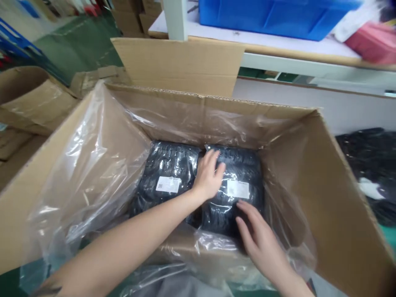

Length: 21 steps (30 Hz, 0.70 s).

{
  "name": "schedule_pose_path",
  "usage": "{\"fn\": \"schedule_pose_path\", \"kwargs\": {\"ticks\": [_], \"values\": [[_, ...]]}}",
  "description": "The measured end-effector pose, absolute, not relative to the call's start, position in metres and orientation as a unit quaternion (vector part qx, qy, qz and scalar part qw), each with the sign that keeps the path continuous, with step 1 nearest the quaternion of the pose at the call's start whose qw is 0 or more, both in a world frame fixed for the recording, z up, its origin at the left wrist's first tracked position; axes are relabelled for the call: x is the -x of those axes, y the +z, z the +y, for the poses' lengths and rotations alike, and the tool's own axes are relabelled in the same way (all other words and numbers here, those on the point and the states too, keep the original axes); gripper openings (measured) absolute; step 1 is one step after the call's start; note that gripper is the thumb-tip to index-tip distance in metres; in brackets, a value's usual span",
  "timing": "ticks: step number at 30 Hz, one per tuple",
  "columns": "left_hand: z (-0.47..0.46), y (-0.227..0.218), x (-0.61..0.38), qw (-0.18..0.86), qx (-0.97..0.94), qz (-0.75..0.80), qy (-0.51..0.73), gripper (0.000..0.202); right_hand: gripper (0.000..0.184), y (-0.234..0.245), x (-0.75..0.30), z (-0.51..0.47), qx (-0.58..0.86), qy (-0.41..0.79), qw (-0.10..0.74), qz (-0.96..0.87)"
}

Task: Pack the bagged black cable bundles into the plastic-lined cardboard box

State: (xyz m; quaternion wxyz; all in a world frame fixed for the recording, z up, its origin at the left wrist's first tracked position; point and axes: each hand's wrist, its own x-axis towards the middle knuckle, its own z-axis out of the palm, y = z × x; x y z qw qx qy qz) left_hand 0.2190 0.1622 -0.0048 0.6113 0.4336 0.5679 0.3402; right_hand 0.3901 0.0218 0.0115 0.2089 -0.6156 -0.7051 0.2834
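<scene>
Two clear plastic packs of black items lie side by side on the floor of a large cardboard box (284, 173), each with a white label. My left hand (208, 173) rests at the seam between the left pack (173, 163) and the right pack (238, 169), its fingers spread over the inner edge of the right one. My right hand (258, 235) lies at the near right part of the right pack, fingers apart and fingertips touching it. Neither hand is closed round anything. What the black items are, I cannot make out.
A loose clear plastic liner (93, 165) hangs over the box walls. Behind the box, a workbench (216, 33) carries a blue bin (272, 16) and a pink bundle (373, 41). Dark bagged goods (368, 156) sit at the right. Cardboard cartons (37, 99) stand at the left.
</scene>
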Motion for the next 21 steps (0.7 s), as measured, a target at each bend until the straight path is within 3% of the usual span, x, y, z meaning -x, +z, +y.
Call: {"fn": "schedule_pose_path", "kwargs": {"ticks": [3, 6, 13, 21], "values": [[0.158, 0.0, -0.234, 0.405, -0.795, 0.394, 0.22, 0.053, 0.051, 0.002, -0.381, 0.052, 0.65, 0.262, 0.214, -0.681], [0.162, -0.016, -0.246, 0.27, -0.882, 0.368, 0.12, 0.056, 0.063, -0.017, -0.372, 0.08, 0.721, 0.252, 0.172, -0.622], [0.168, -0.046, -0.244, 0.211, -0.916, 0.327, 0.102, 0.059, 0.073, -0.044, -0.37, 0.077, 0.722, 0.234, 0.087, -0.645], [0.16, -0.057, -0.244, 0.227, -0.915, 0.308, 0.125, 0.06, 0.077, -0.059, -0.375, 0.07, 0.741, 0.258, 0.012, -0.62]]}}
